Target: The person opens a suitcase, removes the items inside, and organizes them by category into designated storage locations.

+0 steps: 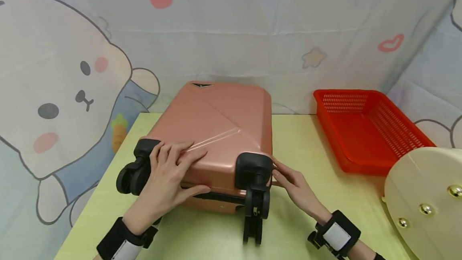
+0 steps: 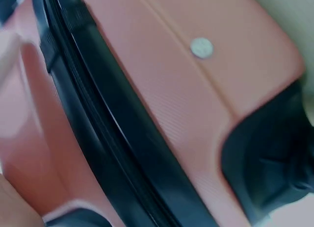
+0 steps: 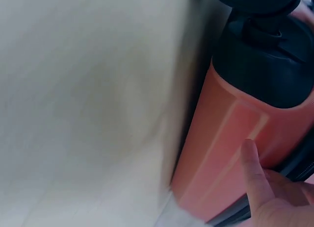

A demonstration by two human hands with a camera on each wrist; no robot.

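Note:
A rose-pink hard-shell suitcase (image 1: 220, 127) lies flat, its wheeled end towards me. Black caster wheels (image 1: 257, 208) stick out at its corners. My left hand (image 1: 167, 177) rests on the near edge of the shell beside the left wheel, fingers spread over the top and thumb lower at the front. At the right side my right hand (image 1: 296, 187) touches the shell just behind the right wheel, its fingertips partly hidden. In the right wrist view, one straight finger (image 3: 255, 173) lies against the pink side wall. The black zipper seam (image 2: 113, 124) runs around the case in the left wrist view.
A red plastic basket (image 1: 346, 163) stands on the pale yellow table (image 1: 299, 143) at the back right. Nearer on the right is a cream rounded case (image 1: 408, 187) with gold studs. A printed cloth (image 1: 231, 23) hangs behind the table.

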